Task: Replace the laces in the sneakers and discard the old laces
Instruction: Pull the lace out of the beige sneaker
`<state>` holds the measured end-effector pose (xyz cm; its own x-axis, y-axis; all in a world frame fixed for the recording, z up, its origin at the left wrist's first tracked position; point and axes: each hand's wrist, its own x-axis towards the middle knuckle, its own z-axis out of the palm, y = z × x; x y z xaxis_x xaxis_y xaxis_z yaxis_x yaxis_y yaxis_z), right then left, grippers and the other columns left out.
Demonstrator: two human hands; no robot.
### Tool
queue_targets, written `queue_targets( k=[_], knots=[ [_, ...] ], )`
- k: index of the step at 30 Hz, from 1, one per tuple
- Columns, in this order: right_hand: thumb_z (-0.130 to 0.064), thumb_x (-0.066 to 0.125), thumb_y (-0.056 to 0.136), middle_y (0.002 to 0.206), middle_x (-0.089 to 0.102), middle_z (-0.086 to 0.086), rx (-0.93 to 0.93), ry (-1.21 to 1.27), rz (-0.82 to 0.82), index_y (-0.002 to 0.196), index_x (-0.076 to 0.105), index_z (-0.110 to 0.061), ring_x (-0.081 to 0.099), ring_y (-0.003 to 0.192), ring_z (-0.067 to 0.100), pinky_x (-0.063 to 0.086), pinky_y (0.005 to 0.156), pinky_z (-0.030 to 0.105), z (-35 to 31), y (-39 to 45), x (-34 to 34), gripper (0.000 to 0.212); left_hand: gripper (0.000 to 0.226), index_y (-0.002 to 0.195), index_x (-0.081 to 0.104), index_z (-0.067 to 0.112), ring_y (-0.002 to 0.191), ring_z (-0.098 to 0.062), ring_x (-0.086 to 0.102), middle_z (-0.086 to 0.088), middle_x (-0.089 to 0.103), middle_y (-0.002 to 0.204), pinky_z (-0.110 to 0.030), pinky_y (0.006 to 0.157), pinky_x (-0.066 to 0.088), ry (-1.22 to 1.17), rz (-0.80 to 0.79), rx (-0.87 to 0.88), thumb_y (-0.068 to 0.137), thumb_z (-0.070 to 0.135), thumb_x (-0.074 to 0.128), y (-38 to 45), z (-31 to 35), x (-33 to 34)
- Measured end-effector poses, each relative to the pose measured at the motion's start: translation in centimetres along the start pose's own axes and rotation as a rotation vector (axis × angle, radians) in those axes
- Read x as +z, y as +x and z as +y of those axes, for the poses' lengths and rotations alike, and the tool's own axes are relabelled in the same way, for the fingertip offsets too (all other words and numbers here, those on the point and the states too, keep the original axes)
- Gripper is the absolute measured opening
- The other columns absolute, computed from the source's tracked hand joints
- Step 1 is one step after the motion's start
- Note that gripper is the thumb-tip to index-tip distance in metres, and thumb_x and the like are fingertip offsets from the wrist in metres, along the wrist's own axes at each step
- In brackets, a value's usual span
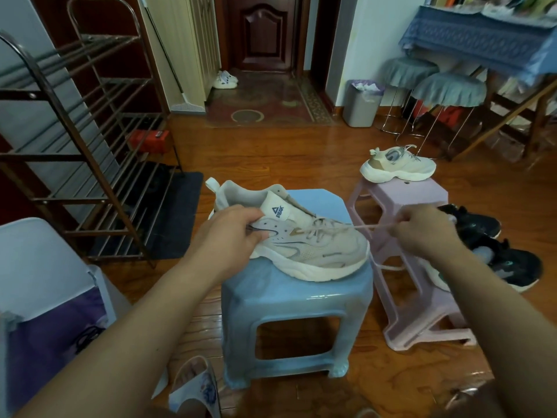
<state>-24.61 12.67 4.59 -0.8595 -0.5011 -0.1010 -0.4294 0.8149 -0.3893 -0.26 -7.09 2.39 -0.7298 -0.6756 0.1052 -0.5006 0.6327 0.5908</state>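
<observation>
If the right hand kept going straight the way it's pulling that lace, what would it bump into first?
Probably the black sneakers on the floor just beyond the right hand, which pulls the lace rightward from the shoe. Depth is unclear; it might pass above them.

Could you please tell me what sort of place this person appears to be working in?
Most likely the entrance area of a home: a metal shoe rack stands at the left, a wooden door with a floor mat lies ahead, and a lined waste bin sits by the wall.
</observation>
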Motion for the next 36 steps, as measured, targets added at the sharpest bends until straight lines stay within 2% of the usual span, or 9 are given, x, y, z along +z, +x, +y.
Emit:
queue_targets(
  k=[6, 9, 15, 16, 20, 22, 28, 31, 36],
  knots=[
    [-0.043, 0.065, 0.092, 0.115, 0.059, -0.007, -0.527, 0.013, 0.102, 0.121, 0.061, -0.028, 0.048, 0.112, 0.018, 0.045, 0.097, 0.039, -4.5, -3.0, 3.1, 0.033, 0.011, 0.106, 0.070, 0.034, 0.094, -0.013, 0.058, 0.014, 0.059, 0.096, -0.036, 0.081, 0.049, 0.054, 0.061, 0.013, 0.096, 0.035, 0.067, -0.1, 0.4, 0.6],
    [-0.041, 0.075, 0.084, 0.097, 0.065, -0.003, -0.855, -0.129, 0.248, 0.107, 0.070, -0.021, 0.051, 0.096, 0.023, 0.048, 0.084, 0.043, -6.4, -4.8, 4.9, 0.031, 0.014, 0.110, 0.069, 0.033, 0.094, -0.012, 0.057, 0.013, 0.059, 0.098, -0.033, 0.078, 0.046, 0.082, 0.077, 0.024, 0.097, 0.038, 0.066, -0.2, 0.4, 0.8],
    [-0.012, 0.083, 0.071, 0.062, 0.054, 0.002, -0.826, -0.364, 0.452, 0.068, 0.058, -0.016, 0.048, 0.066, 0.025, 0.026, 0.061, 0.034, -8.6, -6.7, 5.1, 0.025, 0.025, 0.095, 0.061, 0.034, 0.080, -0.006, 0.053, 0.013, 0.054, 0.088, -0.030, 0.061, 0.043, 0.197, 0.124, 0.062, 0.096, 0.059, 0.056, -0.5, 0.5, 1.0],
    [-0.016, 0.079, 0.078, 0.067, 0.054, 0.002, -0.843, -0.372, 0.379, 0.074, 0.060, -0.016, 0.048, 0.068, 0.023, 0.030, 0.061, 0.034, -8.7, -7.8, 4.8, 0.019, 0.026, 0.094, 0.061, 0.033, 0.078, -0.007, 0.052, 0.012, 0.054, 0.086, -0.029, 0.059, 0.040, 0.214, 0.137, 0.066, 0.096, 0.058, 0.055, -0.4, 0.5, 1.0],
    [-0.040, 0.063, 0.094, 0.090, 0.067, -0.002, -0.730, -0.373, -0.818, 0.096, 0.071, -0.021, 0.063, 0.087, 0.017, 0.056, 0.083, 0.038, -7.4, -12.1, 2.9, 0.021, 0.023, 0.093, 0.065, 0.031, 0.083, -0.012, 0.054, 0.010, 0.055, 0.087, -0.031, 0.063, 0.040, 0.194, 0.140, 0.045, 0.096, 0.053, 0.059, 0.3, 0.3, 0.7],
    [-0.048, 0.064, 0.093, 0.098, 0.071, -0.005, -0.735, -0.424, -0.917, 0.105, 0.072, -0.026, 0.065, 0.094, 0.013, 0.056, 0.089, 0.040, -6.5, -11.9, 3.0, 0.027, 0.015, 0.095, 0.068, 0.031, 0.089, -0.011, 0.055, 0.011, 0.057, 0.092, -0.035, 0.073, 0.047, 0.068, 0.091, 0.043, 0.094, 0.046, 0.066, 0.5, -0.3, 0.2],
    [-0.024, 0.063, 0.099, 0.084, 0.069, -0.011, -0.532, 0.257, -0.154, 0.100, 0.071, -0.027, 0.065, 0.073, 0.003, 0.053, 0.068, 0.019, -5.9, -4.3, 1.1, 0.009, 0.020, 0.096, 0.064, 0.034, 0.091, -0.002, 0.056, 0.014, 0.056, 0.102, -0.029, 0.082, 0.050, -0.159, 0.003, 0.069, 0.091, 0.016, 0.071, 0.3, -2.2, -1.1],
    [-0.035, 0.067, 0.095, 0.109, 0.064, -0.013, -0.582, 0.074, -0.212, 0.128, 0.063, -0.031, 0.061, 0.095, 0.005, 0.052, 0.083, 0.027, -5.5, -2.7, 2.3, 0.034, 0.019, 0.100, 0.063, 0.031, 0.091, -0.002, 0.056, 0.016, 0.055, 0.103, -0.030, 0.084, 0.051, -0.180, 0.018, 0.068, 0.091, 0.014, 0.066, 0.4, -1.9, -0.6],
    [-0.033, 0.061, 0.097, 0.091, 0.066, -0.009, -0.614, -0.141, -0.128, 0.093, 0.066, -0.026, 0.061, 0.091, 0.014, 0.044, 0.072, 0.030, -7.0, -3.4, 3.3, 0.010, 0.018, 0.106, 0.058, 0.035, 0.095, 0.000, 0.055, 0.021, 0.051, 0.107, -0.037, 0.087, 0.053, -0.151, 0.026, 0.047, 0.094, 0.021, 0.062, 0.3, -1.7, 0.1]
  ],
)
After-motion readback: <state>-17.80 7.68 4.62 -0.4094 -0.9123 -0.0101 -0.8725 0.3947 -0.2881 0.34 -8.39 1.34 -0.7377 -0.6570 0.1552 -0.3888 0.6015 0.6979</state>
